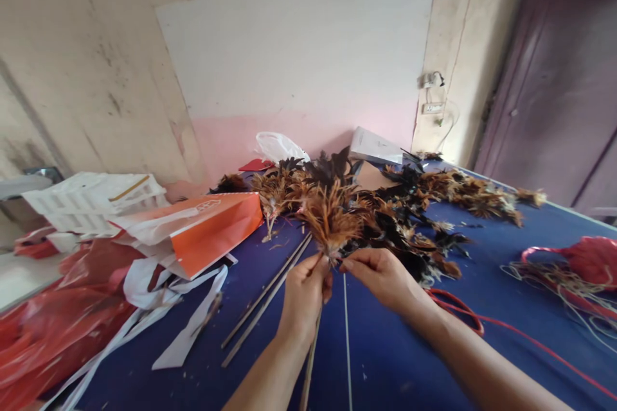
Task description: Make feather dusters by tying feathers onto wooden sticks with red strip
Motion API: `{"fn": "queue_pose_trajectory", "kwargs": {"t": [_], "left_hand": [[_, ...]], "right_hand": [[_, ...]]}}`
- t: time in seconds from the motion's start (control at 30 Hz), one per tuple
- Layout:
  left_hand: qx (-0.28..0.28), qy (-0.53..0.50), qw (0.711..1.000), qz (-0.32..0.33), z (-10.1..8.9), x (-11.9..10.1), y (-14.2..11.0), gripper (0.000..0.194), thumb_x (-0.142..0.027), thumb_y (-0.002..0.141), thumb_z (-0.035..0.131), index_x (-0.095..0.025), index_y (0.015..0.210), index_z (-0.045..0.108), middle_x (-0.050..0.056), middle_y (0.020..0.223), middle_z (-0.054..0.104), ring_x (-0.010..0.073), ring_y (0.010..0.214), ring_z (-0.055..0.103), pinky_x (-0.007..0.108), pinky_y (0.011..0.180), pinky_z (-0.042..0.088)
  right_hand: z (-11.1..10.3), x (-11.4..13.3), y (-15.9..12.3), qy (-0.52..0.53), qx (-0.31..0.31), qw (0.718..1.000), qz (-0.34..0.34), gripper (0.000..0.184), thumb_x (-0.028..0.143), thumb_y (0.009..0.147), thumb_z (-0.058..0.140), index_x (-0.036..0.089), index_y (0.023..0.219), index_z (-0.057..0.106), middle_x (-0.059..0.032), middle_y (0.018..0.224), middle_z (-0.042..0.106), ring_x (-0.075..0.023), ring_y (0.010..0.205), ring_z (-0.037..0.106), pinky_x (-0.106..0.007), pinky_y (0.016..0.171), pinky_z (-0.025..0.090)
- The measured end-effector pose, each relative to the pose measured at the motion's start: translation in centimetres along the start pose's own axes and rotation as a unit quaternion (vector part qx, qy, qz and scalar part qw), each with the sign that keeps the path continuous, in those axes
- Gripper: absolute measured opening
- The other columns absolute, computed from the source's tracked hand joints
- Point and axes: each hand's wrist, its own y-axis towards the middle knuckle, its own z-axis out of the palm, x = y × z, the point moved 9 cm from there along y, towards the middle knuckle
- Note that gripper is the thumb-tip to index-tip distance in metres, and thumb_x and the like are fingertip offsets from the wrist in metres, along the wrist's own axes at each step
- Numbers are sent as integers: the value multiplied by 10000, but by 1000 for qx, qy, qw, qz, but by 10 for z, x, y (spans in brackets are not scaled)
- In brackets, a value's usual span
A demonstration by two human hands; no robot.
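Observation:
A bunch of brown feathers [332, 221] fans upward at the head of a thin stick [311, 366], like a feather duster. My left hand [304, 295] is closed round the stick just under the feathers. At the base of the bunch, my right hand [385, 279] has its thumb and fingertips pinched together, close to the left thumb. A tiny bit of red shows at those fingertips, but what they pinch is too small to make out. Red string [463, 314] lies on the table behind and beside my right forearm.
The blue table [385, 359] carries two loose sticks [265, 302], piles of dark and brown feathers [463, 189], an orange paper bag [216, 231], red plastic [58, 327] and white strips [186, 340]. A tangle of red and pale string [588, 263] lies right. Behind stands a wall.

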Motion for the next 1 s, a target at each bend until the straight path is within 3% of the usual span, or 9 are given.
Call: {"fn": "queue_pose_trajectory", "kwargs": {"t": [0.13, 0.23, 0.37, 0.57, 0.67, 0.73, 0.83, 0.93, 1.0], "left_hand": [[42, 178, 978, 99, 14, -28, -8, 275, -310, 824, 482, -134, 639, 584, -35, 475, 426, 78, 398, 400, 198, 401, 303], [57, 303, 919, 246, 24, -64, -23, 223, -225, 855, 435, -138, 817, 636, 36, 695, 545, 130, 627, 536, 235, 580, 425], [104, 470, 808, 341, 23, -79, -44, 325, -134, 870, 354, -167, 1133, 543, 82, 905, 559, 161, 804, 561, 276, 709, 461], [215, 696, 584, 359, 12, -62, -85, 423, -83, 840, 331, -165, 1245, 418, 80, 917, 564, 181, 748, 561, 277, 579, 480], [294, 704, 509, 398, 19, -68, -117, 380, -110, 843, 334, -114, 1209, 436, 81, 869, 557, 185, 711, 547, 274, 521, 464], [322, 691, 491, 422, 20, -77, -133, 351, -127, 854, 325, -101, 1178, 457, 77, 838, 550, 177, 694, 539, 265, 510, 454], [328, 671, 503, 435, 12, -87, -147, 354, -128, 861, 318, -119, 1188, 454, 74, 829, 546, 159, 697, 537, 247, 543, 458], [333, 643, 540, 430, -4, -86, -157, 398, -116, 849, 339, -127, 1239, 418, 69, 819, 549, 150, 687, 534, 241, 556, 462], [340, 608, 589, 411, -13, -86, -161, 424, -121, 842, 363, -140, 1263, 408, 68, 820, 558, 148, 678, 533, 239, 556, 459]], "right_hand": [[-7, 39, -12, -67, -30, 992, -99, 247, 252, 819, 475, 140, 664, 632, 13, 577, 547, -93, 547, 449, -202, 522, 330], [-6, 59, -22, -106, -36, 983, -149, 254, 215, 838, 447, 143, 645, 597, 20, 550, 525, -84, 527, 434, -195, 519, 323], [-9, 82, -32, -211, -24, 958, -195, 224, 210, 842, 464, 157, 676, 604, 3, 608, 578, -91, 563, 487, -197, 553, 335], [3, 117, -41, -425, 113, 841, -314, 218, 228, 838, 500, 177, 691, 652, -36, 705, 638, -124, 632, 550, -220, 547, 321], [7, 113, -28, -377, 169, 866, -283, 186, 258, 819, 540, 200, 732, 693, -24, 728, 667, -126, 653, 575, -212, 577, 353], [17, 97, -22, -284, 225, 905, -222, 174, 298, 788, 581, 190, 751, 712, -18, 712, 676, -126, 649, 587, -201, 598, 381], [43, 53, -26, -109, 311, 942, -65, 265, 378, 747, 608, 135, 749, 714, -26, 675, 670, -119, 595, 572, -188, 563, 404], [68, 11, -45, 42, 355, 929, 93, 350, 430, 696, 639, 94, 770, 702, -39, 654, 652, -103, 526, 524, -188, 490, 387], [81, 3, -58, 121, 379, 910, 121, 368, 434, 654, 674, 78, 748, 691, -44, 647, 634, -100, 518, 506, -193, 478, 381]]}}
